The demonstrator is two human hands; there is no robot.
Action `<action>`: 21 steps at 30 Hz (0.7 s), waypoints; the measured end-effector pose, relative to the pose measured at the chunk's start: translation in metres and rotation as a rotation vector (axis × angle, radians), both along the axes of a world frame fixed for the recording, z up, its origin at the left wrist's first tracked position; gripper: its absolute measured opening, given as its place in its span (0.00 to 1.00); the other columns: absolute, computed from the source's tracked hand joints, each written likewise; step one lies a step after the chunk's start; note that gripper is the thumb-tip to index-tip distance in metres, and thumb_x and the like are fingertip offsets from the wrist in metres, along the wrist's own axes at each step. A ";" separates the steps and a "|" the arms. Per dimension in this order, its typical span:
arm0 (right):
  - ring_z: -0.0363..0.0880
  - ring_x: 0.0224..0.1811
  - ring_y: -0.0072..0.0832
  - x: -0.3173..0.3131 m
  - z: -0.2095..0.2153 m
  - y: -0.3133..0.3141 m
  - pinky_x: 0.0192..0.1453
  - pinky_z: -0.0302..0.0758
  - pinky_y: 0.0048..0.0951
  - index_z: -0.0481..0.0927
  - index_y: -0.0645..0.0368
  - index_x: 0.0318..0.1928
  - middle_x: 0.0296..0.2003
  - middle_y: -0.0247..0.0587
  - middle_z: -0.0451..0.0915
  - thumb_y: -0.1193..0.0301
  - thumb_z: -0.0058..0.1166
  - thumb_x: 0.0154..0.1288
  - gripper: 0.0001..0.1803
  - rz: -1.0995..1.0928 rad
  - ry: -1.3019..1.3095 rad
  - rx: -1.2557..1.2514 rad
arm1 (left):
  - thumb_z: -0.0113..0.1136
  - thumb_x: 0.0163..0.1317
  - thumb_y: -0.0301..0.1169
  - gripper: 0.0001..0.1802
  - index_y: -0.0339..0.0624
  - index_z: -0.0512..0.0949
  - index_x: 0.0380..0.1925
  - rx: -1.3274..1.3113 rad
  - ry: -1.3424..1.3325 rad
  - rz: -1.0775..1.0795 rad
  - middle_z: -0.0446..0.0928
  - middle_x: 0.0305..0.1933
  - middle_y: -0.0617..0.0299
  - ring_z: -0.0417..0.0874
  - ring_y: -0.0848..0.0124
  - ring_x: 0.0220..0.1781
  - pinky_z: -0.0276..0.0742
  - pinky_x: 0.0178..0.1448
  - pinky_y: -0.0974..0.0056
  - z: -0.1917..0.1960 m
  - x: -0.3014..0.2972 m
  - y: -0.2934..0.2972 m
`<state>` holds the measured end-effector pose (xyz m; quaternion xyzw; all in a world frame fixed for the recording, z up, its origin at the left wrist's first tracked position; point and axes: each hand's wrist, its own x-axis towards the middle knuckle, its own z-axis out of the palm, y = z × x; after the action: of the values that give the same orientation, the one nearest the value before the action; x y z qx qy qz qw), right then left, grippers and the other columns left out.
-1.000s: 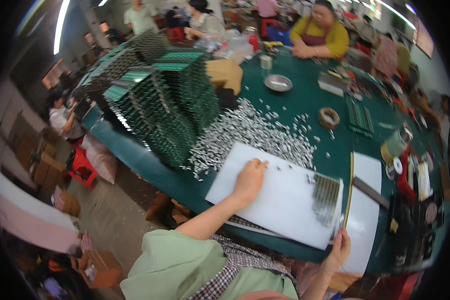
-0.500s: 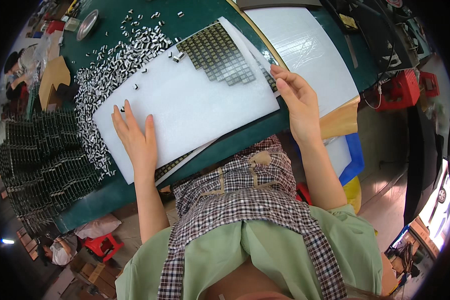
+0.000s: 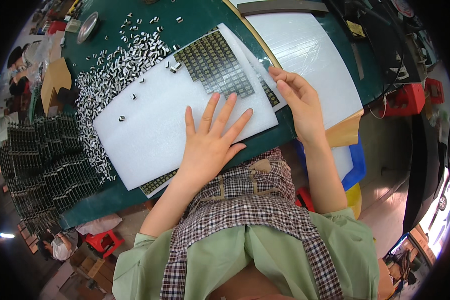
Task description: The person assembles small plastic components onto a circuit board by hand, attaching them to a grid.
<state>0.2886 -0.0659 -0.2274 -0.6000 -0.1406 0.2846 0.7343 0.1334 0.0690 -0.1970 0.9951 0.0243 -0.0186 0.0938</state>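
the left hand (image 3: pixel 207 147) lies over the upper white foam sheet (image 3: pixel 150 135), fingers spread wide apart and gripping nothing, two fingertips at the lower edge of a patch of dark tiles (image 3: pixel 220 62); the flat spread probably serves to keep the light sheet level. the right hand (image 3: pixel 301 102) is by the sheet's right side, thumb and fingertips bent close together; whether anything thin is between them i cannot tell. that sheet sits askew on the green bench (image 3: pixel 200 15), on top of a lower sheet (image 3: pixel 280 104) whose tiles peek out at two corners, so the foam likely cushions one layer from the next. counting: two hands, two foam sheets at least, one tile patch on top, three lone metal bits on the white, plus a small cluster of bits (image 3: pixel 175 67) beside the patch. the heap of metal bits (image 3: pixel 135 57) beyond the sheet and the stacked green boards (image 3: pixel 50 155) at left are too many to count. there is one dish (image 3: pixel 88 27), and one dark bar (image 3: pixel 285 6) across one long white sheet (image 3: pixel 320 70), perhaps as a weight.
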 end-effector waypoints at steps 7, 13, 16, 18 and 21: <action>0.68 0.56 0.30 -0.020 0.002 -0.011 0.61 0.62 0.28 0.73 0.67 0.41 0.55 0.52 0.69 0.70 0.50 0.64 0.11 -0.023 0.019 -0.021 | 0.64 0.47 0.38 0.38 0.61 0.62 0.61 0.010 -0.010 0.007 0.50 0.70 0.60 0.47 0.48 0.70 0.47 0.63 0.32 -0.011 -0.010 -0.005; 0.68 0.55 0.29 -0.057 0.004 -0.027 0.61 0.63 0.29 0.72 0.67 0.41 0.56 0.53 0.67 0.71 0.48 0.65 0.10 -0.141 0.081 -0.033 | 0.65 0.46 0.38 0.39 0.61 0.62 0.61 0.000 0.017 -0.034 0.51 0.69 0.63 0.47 0.47 0.70 0.47 0.62 0.31 -0.011 -0.022 -0.019; 0.68 0.55 0.29 -0.070 0.006 -0.032 0.60 0.63 0.29 0.72 0.67 0.42 0.57 0.53 0.66 0.71 0.48 0.65 0.10 -0.157 0.174 0.007 | 0.65 0.45 0.38 0.40 0.60 0.62 0.61 0.010 -0.017 -0.025 0.52 0.69 0.63 0.47 0.46 0.70 0.47 0.62 0.30 -0.013 -0.025 -0.026; 0.68 0.55 0.28 -0.075 0.008 -0.034 0.60 0.63 0.28 0.72 0.66 0.41 0.57 0.53 0.66 0.71 0.48 0.65 0.10 -0.164 0.172 0.012 | 0.66 0.44 0.38 0.40 0.61 0.62 0.61 0.008 -0.012 -0.036 0.51 0.70 0.63 0.45 0.45 0.70 0.46 0.62 0.29 -0.015 -0.027 -0.028; 0.68 0.55 0.29 -0.076 0.005 -0.036 0.60 0.63 0.28 0.72 0.67 0.42 0.55 0.52 0.68 0.71 0.48 0.65 0.11 -0.178 0.211 0.015 | 0.66 0.43 0.36 0.35 0.54 0.68 0.57 -0.066 -0.066 -0.045 0.59 0.65 0.62 0.56 0.45 0.65 0.54 0.60 0.36 -0.007 -0.024 -0.027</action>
<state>0.2127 -0.1015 -0.2225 -0.5715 -0.0109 0.2787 0.7717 0.1098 0.0418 -0.2041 0.9918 -0.0017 0.0115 0.1269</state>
